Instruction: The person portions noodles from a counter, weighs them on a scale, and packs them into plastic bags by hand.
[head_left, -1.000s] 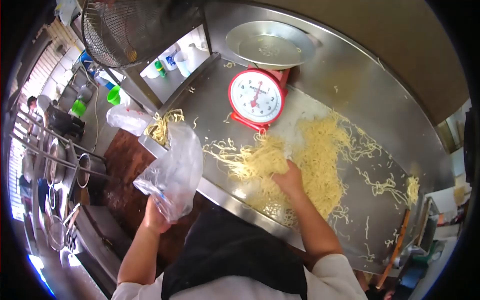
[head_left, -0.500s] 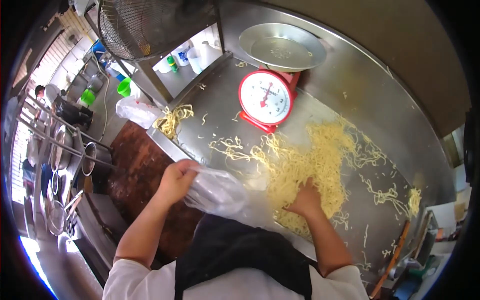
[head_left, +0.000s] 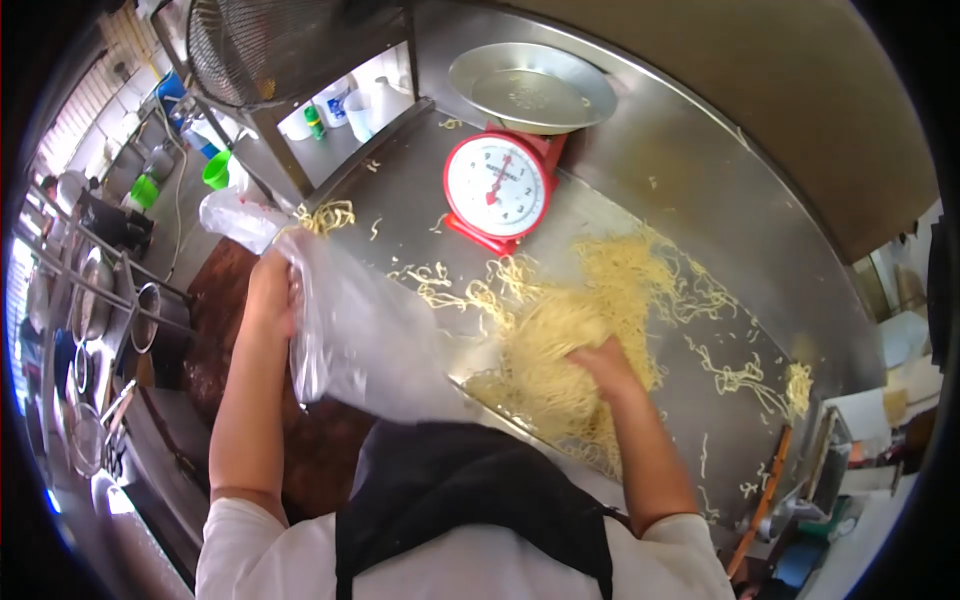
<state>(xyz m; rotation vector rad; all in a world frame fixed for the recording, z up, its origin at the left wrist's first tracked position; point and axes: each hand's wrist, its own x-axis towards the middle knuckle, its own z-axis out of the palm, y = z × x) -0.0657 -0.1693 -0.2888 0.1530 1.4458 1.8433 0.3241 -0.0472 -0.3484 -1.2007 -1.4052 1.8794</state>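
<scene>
My left hand (head_left: 272,292) is closed on a clear plastic bag (head_left: 365,335), which spreads to the right over the counter's front edge and is blurred. My right hand (head_left: 602,362) is at the noodle pile, its fingers closed on a blurred bunch of yellow noodles (head_left: 555,340). More noodles (head_left: 625,275) lie behind and beside that hand. Behind the pile stands a red scale (head_left: 498,190) with a round dial and a metal pan (head_left: 532,88) on top. The bag's opening is hard to make out.
A smaller clump of noodles (head_left: 325,217) and another plastic bag (head_left: 240,218) are at the counter's left corner. Loose strands lie to the right, near a wooden stick (head_left: 762,500). A wire-guarded fan (head_left: 290,50) is at upper left. A co-worker (head_left: 112,222) stands far left.
My left hand has moved left and away from my body, stretching the bag out. My right hand has lifted a bunch of noodles from the pile. The view has shifted slightly.
</scene>
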